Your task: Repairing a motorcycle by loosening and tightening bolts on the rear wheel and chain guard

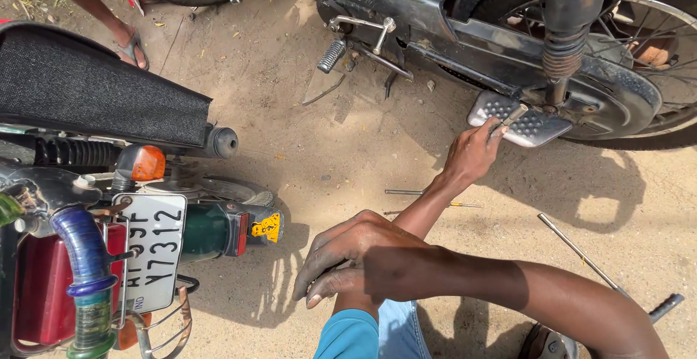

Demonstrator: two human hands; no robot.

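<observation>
My left hand (472, 157) reaches out to the silver ribbed footrest (534, 128) of the black motorcycle (465, 32) ahead. Its fingers are closed on a short metal tool (510, 117), whose tip lies against the footrest just below the rear shock absorber (565, 47). My right hand (356, 254) crosses from the right and rests on my left arm near the blue sleeve (348, 337). Its fingers are loose and hold nothing.
A second motorcycle stands at the left with a black seat (87, 90), an orange indicator (145, 163) and a white number plate (152, 250). A thin rod (406, 192) and a long metal bar (581, 250) lie on the sandy ground. Another person's sandalled foot (132, 45) is at the upper left.
</observation>
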